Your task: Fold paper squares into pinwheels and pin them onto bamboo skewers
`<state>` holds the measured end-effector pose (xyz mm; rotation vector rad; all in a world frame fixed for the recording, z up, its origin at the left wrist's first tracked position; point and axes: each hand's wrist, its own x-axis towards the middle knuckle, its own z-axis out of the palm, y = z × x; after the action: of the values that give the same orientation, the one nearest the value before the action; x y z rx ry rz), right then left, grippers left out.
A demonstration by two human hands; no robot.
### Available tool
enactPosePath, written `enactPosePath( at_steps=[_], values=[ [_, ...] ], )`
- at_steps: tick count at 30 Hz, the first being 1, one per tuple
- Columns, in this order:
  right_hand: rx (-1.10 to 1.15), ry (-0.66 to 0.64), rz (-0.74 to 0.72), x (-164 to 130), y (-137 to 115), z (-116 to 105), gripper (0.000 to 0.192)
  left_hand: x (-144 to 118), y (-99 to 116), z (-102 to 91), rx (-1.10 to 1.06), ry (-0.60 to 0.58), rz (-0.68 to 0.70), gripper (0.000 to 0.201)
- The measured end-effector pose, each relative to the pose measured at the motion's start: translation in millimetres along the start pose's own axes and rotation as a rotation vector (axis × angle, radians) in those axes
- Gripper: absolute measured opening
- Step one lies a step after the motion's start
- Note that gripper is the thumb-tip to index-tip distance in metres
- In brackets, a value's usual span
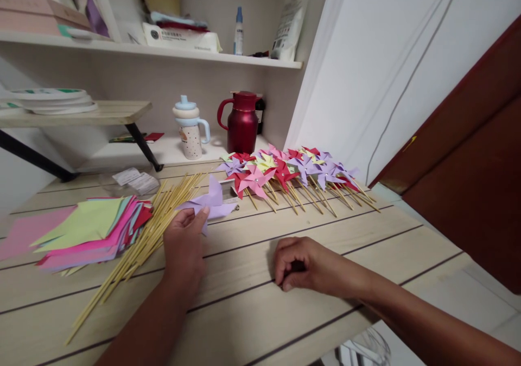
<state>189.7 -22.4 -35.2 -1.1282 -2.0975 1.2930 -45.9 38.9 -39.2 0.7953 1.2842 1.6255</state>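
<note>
Pinching a lilac pinwheel (214, 202), left hand (185, 241) forward, right hand (303, 263) curled at the tabletop (240, 268), hold unclear

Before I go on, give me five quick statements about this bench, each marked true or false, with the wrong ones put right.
1. The left hand holds a lilac pinwheel. True.
2. The right hand touches the coloured paper sheets. False: it is at the tabletop, well apart from them.
3. Loose sticks lie beside the coloured paper sheets. True.
4. The red jug stands left of the cup in the picture. False: it stands to the right.
5. The pinwheels on sticks are all one colour. False: red, pink, yellow and lilac ones show.
</note>
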Motion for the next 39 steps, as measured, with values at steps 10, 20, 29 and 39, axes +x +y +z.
enactPosePath(
  at_steps=[10,20,29,39],
  values=[
    [-0.005,-0.071,-0.026,-0.3,-1.6,-5.6,0.010,0.7,-0.5,0.1,0.009,-0.030,-0.006,0.025],
    [-0.024,-0.151,-0.087,5.9,4.9,-12.2,0.013,6.8,-8.5,-3.1,-0.002,-0.066,0.005,0.025],
    [-0.042,-0.152,-0.067,5.6,1.2,-12.4,0.017,6.3,-10.1,-3.5,0.005,-0.067,0.014,0.023],
    [-0.146,0.185,-0.115,23.6,11.7,8.1,0.011,6.0,-8.7,-2.3,0.019,-0.051,0.012,0.028]
  ],
)
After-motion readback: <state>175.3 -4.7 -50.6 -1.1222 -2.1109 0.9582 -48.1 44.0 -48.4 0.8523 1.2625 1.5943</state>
